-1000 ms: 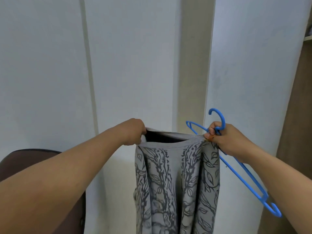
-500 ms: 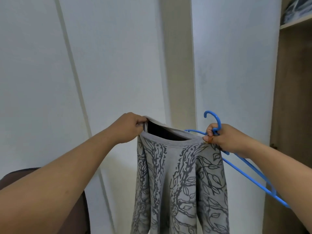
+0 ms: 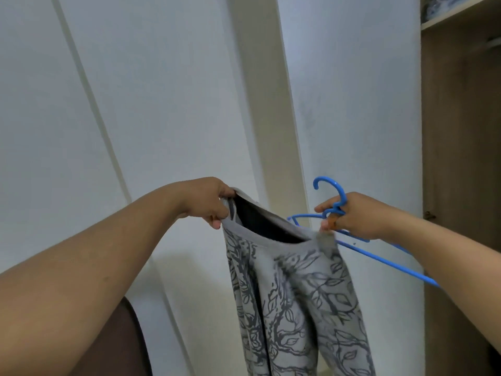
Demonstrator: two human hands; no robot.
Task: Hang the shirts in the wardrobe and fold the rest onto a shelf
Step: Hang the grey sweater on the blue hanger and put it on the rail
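Observation:
A grey garment [image 3: 292, 294] with a dark leaf-and-vine print hangs down in front of me, its top opening stretched between both hands. My left hand [image 3: 208, 203] grips the left end of the opening. My right hand [image 3: 352, 217] pinches the right end of the fabric and also holds a blue plastic hanger [image 3: 333, 207] at the base of its hook. The hanger's arms slant down to the right behind my right forearm.
White wardrobe doors [image 3: 149, 104] fill the view ahead. At the right the wardrobe [image 3: 461, 158] stands open, brown inside, with a shelf [image 3: 458, 14] holding folded clothes near the top. A dark brown chair back [image 3: 119, 346] sits at lower left.
The view has turned right and tilted up, showing more of the open wardrobe. Both hands still hold the garment; its right end has sunk lower than the left.

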